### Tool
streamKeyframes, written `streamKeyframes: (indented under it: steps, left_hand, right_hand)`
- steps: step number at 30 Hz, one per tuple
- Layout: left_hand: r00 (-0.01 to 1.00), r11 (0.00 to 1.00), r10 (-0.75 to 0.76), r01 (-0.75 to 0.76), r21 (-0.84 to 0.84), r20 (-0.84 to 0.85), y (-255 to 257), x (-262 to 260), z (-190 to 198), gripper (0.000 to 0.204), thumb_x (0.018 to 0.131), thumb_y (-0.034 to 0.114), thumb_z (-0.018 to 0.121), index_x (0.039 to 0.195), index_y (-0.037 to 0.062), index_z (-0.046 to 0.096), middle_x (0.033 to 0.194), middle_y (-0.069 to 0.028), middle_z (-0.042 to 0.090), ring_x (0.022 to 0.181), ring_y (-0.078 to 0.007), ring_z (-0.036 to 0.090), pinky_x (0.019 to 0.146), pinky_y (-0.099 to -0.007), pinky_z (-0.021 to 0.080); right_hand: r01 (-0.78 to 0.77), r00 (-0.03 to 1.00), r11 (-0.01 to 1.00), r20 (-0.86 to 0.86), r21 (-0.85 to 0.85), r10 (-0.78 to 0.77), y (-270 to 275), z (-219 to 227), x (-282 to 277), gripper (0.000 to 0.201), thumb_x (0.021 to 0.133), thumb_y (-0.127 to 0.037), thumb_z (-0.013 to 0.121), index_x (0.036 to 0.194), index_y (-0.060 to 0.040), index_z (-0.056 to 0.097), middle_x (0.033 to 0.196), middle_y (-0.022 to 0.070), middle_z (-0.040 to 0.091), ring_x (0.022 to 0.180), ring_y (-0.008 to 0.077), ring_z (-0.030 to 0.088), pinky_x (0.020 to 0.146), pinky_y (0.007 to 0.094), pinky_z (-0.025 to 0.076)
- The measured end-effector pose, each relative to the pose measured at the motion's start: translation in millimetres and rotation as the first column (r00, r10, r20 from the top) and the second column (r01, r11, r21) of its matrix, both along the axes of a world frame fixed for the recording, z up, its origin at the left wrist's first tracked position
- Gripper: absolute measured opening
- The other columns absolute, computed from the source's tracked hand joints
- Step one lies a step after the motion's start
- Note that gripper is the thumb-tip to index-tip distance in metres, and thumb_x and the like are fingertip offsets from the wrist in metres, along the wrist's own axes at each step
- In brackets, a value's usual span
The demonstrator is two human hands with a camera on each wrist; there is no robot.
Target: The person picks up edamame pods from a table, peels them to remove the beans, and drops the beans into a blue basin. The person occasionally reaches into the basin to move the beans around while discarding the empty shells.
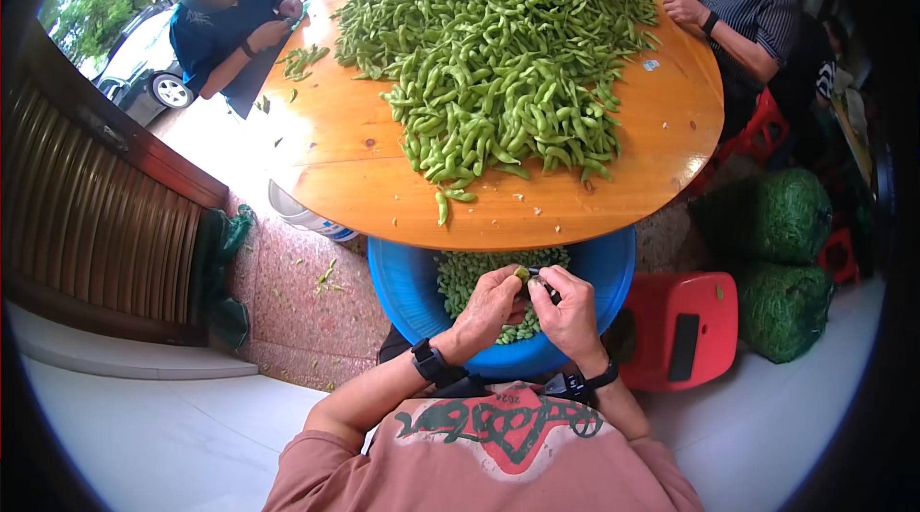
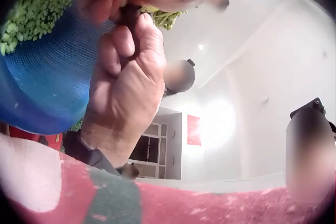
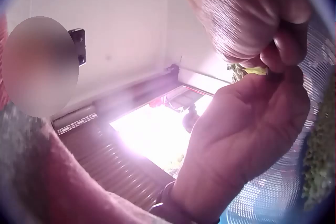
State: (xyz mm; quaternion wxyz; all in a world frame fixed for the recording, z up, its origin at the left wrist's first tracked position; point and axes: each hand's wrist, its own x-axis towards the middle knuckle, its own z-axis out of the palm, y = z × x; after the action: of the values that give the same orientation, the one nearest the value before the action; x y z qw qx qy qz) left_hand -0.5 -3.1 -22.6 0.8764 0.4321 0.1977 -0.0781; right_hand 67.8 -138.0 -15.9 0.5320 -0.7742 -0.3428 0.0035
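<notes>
Above the blue basin (image 1: 401,294) of beans (image 1: 460,274), a green pod (image 1: 521,273) is pinched by the left hand (image 1: 489,306) and a dark object (image 1: 534,271) is gripped by the right hand (image 1: 572,313), while the desk (image 1: 321,172) is shown only by the head view and a white cabinet (image 2: 175,148) only by the left wrist view.

Pink tee (image 1: 484,478), blk wristbands (image 1: 428,360), prob.

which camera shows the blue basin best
The head view: it shows the blue plastic basin from above, much of its rim and the shelled soybeans inside, though the tabletop hides its far edge. The left wrist view catches one stretch of wall and soybeans; the right wrist view, a washed-out part at right.
</notes>
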Motion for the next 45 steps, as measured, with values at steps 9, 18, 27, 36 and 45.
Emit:
streamKeyframes:
  steps: [9, 18, 27, 36, 45]
  left_hand:
    - [0.786, 0.334, -0.567, -0.056, 0.941, 0.248, 25, -10, 4, 0.016, 0.094, 0.01, 0.058, 0.102, -0.0022, 0.065, 0.08, -0.0121, 0.064, 0.077, -0.0263, 0.064, 0.071, -0.0355, 0.052]
    - [0.939, -0.151, 0.044, -0.331, 0.932, 0.341, 105, 7, 54, 0.012, 0.083, 0.011, 0.071, 0.088, 0.0019, 0.065, 0.083, -0.0141, 0.06, 0.074, -0.0319, 0.063, 0.066, -0.0411, 0.051]
    - [0.931, -0.224, -0.007, -0.356, 0.907, 0.364, 94, 6, 41, 0.015, 0.083, 0.013, 0.073, 0.088, 0.0017, 0.064, 0.082, -0.0118, 0.061, 0.071, -0.0268, 0.063, 0.065, -0.0376, 0.051]
    - [0.928, 0.897, 0.171, -0.286, 0.338, 0.33, 25, -2, 35, 0.008, 0.093, 0.008, 0.068, 0.093, 0.0035, 0.061, 0.076, -0.0017, 0.064, 0.064, -0.0065, 0.059, 0.057, -0.02, 0.047]
    - [0.843, 0.509, 0.136, -0.511, 0.693, 0.521, 3, 3, 12, 0.014, 0.087, 0.001, 0.072, 0.086, 0.0009, 0.058, 0.075, -0.0012, 0.06, 0.06, -0.0082, 0.054, 0.055, -0.0224, 0.043]
  right_hand:
    - [0.127, 0.72, 0.988, -0.693, 0.09, -0.03, -55, 23, 24, 0.013, 0.095, -0.011, 0.059, 0.093, -0.0002, 0.066, 0.066, -0.0058, 0.051, 0.055, 0.0004, 0.044, 0.045, 0.02, 0.034]
    - [0.414, 0.902, 0.656, 0.188, -0.631, -0.388, -157, 13, 51, 0.012, 0.087, -0.003, 0.057, 0.092, 0.0076, 0.06, 0.076, 0.0295, 0.061, 0.074, 0.0461, 0.062, 0.064, 0.0519, 0.047]
    - [0.149, 0.988, 0.97, -0.019, -0.191, -0.155, -55, 49, 27, 0.006, 0.087, -0.003, 0.059, 0.089, 0.0027, 0.06, 0.079, 0.0223, 0.062, 0.069, 0.0373, 0.064, 0.06, 0.04, 0.049]
    - [-0.083, 0.484, 0.92, -0.791, 0.383, 0.373, 5, 40, 8, 0.016, 0.097, -0.009, 0.055, 0.106, 0.0029, 0.062, 0.067, -0.0043, 0.048, 0.056, 0.0026, 0.043, 0.047, 0.0209, 0.034]
    - [0.002, 0.363, 0.868, -0.809, 0.496, 0.462, -3, 26, 8, 0.013, 0.099, -0.008, 0.054, 0.105, 0.0013, 0.06, 0.068, -0.0047, 0.045, 0.056, 0.0021, 0.039, 0.046, 0.019, 0.03]
